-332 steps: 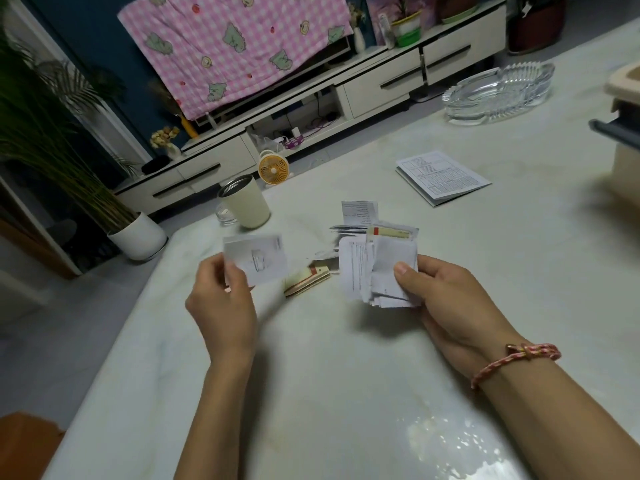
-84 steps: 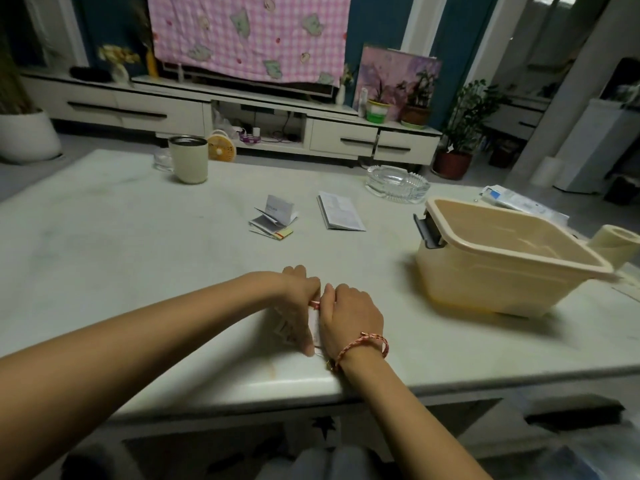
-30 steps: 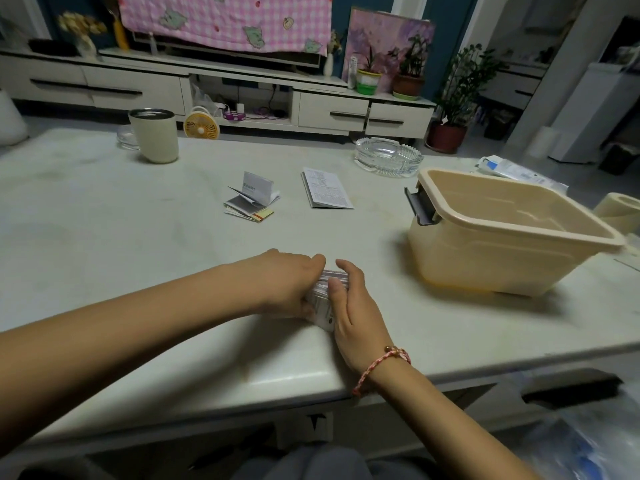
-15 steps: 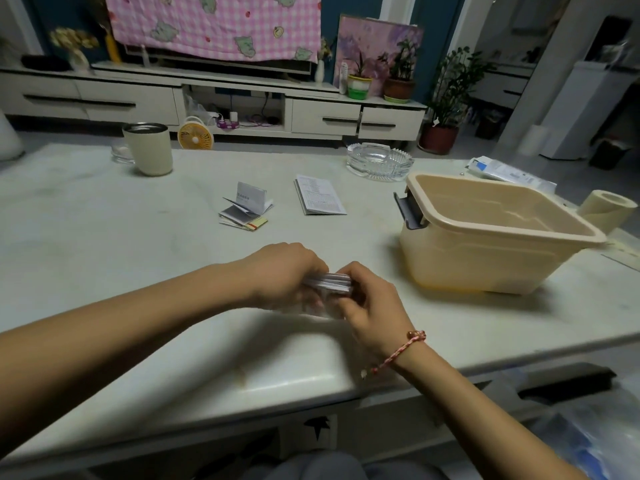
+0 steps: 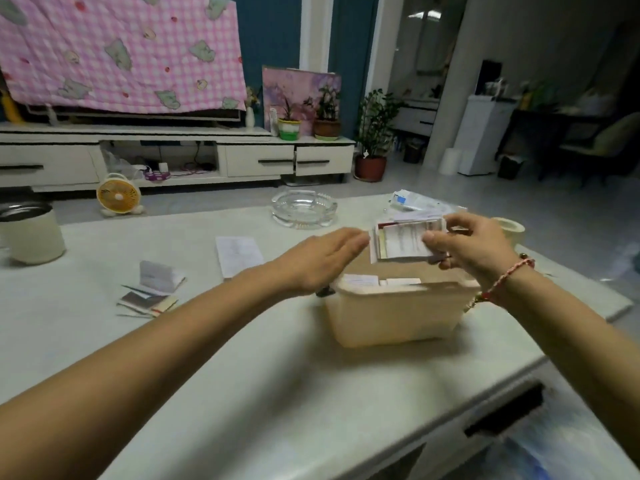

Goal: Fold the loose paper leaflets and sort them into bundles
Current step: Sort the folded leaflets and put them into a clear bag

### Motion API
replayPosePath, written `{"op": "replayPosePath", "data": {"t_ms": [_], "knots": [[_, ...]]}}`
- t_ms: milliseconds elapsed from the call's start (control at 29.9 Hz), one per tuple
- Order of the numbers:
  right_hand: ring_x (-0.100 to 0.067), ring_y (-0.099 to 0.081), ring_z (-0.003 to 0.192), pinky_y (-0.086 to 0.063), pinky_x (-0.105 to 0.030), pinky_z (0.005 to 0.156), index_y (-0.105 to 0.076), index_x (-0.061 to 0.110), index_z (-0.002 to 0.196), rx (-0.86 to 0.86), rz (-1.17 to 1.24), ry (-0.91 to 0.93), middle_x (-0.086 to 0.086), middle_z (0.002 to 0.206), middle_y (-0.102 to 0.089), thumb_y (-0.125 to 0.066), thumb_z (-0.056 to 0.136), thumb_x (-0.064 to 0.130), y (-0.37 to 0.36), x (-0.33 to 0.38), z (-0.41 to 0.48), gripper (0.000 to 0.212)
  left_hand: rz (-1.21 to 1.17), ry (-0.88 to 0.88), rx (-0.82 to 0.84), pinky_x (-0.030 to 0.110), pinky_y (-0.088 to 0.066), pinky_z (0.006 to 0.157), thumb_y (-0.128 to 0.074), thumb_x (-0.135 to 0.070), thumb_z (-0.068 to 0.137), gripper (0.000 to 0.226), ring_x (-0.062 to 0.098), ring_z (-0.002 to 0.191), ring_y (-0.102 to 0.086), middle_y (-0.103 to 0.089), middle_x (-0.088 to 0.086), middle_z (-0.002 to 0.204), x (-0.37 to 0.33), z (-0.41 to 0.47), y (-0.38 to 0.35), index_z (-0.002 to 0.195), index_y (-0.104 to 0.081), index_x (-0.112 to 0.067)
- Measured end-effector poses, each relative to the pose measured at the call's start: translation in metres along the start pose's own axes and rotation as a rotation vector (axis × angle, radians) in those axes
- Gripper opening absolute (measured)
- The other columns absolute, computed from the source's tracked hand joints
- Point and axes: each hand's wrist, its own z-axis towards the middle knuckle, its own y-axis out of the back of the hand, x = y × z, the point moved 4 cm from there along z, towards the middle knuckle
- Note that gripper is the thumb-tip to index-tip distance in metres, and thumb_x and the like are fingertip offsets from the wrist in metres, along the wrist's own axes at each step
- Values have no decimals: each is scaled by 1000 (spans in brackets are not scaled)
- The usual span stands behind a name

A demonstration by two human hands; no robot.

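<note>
Head view, right hand point(image 5: 475, 248) pinching bundle point(image 5: 403, 243), lengthwise left-right

Our right hand point(image 5: 474, 249) pinching a bundle point(image 5: 403, 242) above the tub point(image 5: 391, 318), our left hand point(image 5: 325, 259) flat just at the bundle's 9 o'clock, leaflets point(image 5: 152, 291) on the table point(image 5: 277, 375) at the tub's 9 o'clock, ashtray point(image 5: 304, 208) at its 11

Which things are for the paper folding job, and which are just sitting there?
For the job: bundle of leaflets pinched in the right hand; left hand open beside it; tub; pile of leaflets; booklet.
Just lying about: ashtray; mug; fan; roll of tape.
</note>
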Motion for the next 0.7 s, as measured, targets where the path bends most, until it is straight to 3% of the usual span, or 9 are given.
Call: {"op": "replayPosePath", "data": {"t_ms": [100,167,234,301,435,502,569,636,703], "knots": [[-20,-61,70,-54,-26,59,-55,12,85,-20,-21,-154,-9,84,-61,-63,85,3,17,-17,21,12,418,-174,131,28,-25,97,-9,-54,96,64,22,102,-52,-65,7,101,5,14,-37,96,-64,-20],[-18,-60,68,-53,-21,48,-55,8,92,-13,-6,-215,-9,84,-60,-62,85,1,21,-23,27,11,598,-329,72,30,-22,103,0,-60,89,79,17,86,-50,-64,5,82,5,22,-43,79,-64,-16],[-16,-60,66,-47,-16,39,-55,5,101,11,-4,-250,-8,84,-61,-61,86,1,19,-26,29,17,644,-492,-53,27,-33,87,-11,-59,92,73,13,67,-41,-62,4,66,5,22,-41,64,-62,-15],[-16,-61,66,-46,-15,38,-55,4,104,25,-12,-276,-8,84,-61,-61,87,2,19,-25,32,19,657,-581,-115,23,-34,75,-19,-53,98,67,16,53,-41,-56,0,52,4,14,-40,53,-55,-18],[-17,-63,63,-48,-17,41,-58,4,95,112,-118,-329,-9,83,-65,-61,88,6,13,-20,30,9,640,-664,-48,29,-37,80,-21,-51,99,61,22,55,-53,-55,-2,53,5,-29,-34,55,-51,-21],[-18,-64,64,-52,-19,47,-58,5,88,196,-178,-358,-13,87,-67,-61,88,8,4,-19,26,4,654,-670,-24,25,-35,78,-19,-53,99,62,14,54,-53,-55,-8,53,4,-51,-24,55,-52,-23],[-18,-64,63,-49,-21,52,-57,4,84,319,-215,-406,-16,90,-68,-59,90,7,-16,-21,22,7,599,-540,97,15,-36,68,-16,-54,99,61,5,52,-46,-51,-11,54,4,-67,-11,57,-49,-26],[-17,-63,63,-45,-21,52,-56,3,84,443,-256,-452,-17,86,-66,-56,91,7,-35,-24,14,8,403,-439,183,9,-34,61,-12,-59,96,54,2,59,-43,-53,-12,68,-2,-67,4,73,-51,-31],[-20,-60,67,-41,-22,52,-56,3,87,557,-310,-517,-16,81,-64,-56,92,10,-61,-29,9,8,254,-275,136,9,-38,67,-14,-68,88,40,0,74,-48,-53,-20,82,3,-57,22,87,-49,-46]]}}
